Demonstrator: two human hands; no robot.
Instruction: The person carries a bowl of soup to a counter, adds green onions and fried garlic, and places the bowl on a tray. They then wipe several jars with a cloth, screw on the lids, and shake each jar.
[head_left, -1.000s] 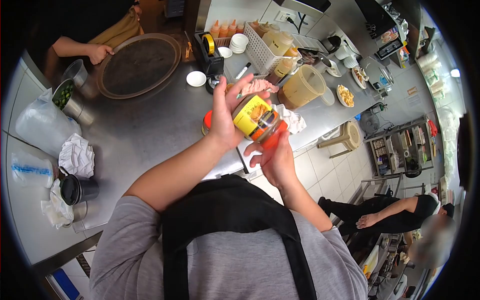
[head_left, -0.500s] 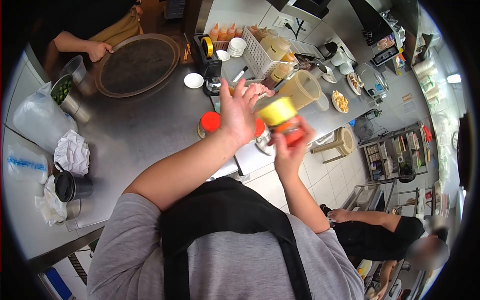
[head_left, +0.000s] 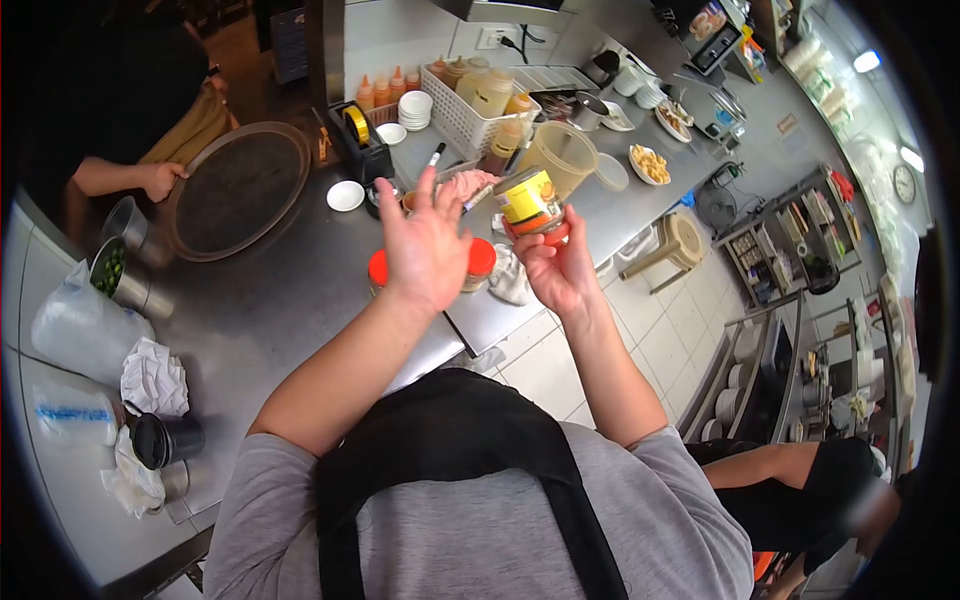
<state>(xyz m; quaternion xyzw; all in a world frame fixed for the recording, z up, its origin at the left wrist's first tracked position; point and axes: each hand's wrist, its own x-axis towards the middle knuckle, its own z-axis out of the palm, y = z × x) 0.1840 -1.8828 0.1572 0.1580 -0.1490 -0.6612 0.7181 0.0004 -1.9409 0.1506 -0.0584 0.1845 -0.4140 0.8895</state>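
Note:
My right hand (head_left: 560, 262) grips a jar (head_left: 530, 200) with a yellow label. The jar is tilted bottom-up, its red lid low against my fingers. My left hand (head_left: 428, 255) is raised with the palm showing and the fingers spread, holding nothing. Behind it, partly hidden, two red-lidded jars (head_left: 481, 260) stand on the steel counter (head_left: 275, 320). A crumpled white cloth (head_left: 511, 275) lies at the counter edge below the held jar. Just beyond my left hand is something pink (head_left: 467, 186), like a cloth.
A clear plastic tub (head_left: 560, 160), a white basket of bottles (head_left: 480, 125) and a tape dispenser (head_left: 362, 140) stand along the back. At left, another person's hand (head_left: 163, 181) holds a round pan (head_left: 238, 190). Another person (head_left: 830, 490) bends at lower right; a stool (head_left: 675, 245) stands beyond the counter.
The jar in my right hand has moved slightly left and up and now appears sharper. My left hand stays raised and open. The person at lower right has bent lower.

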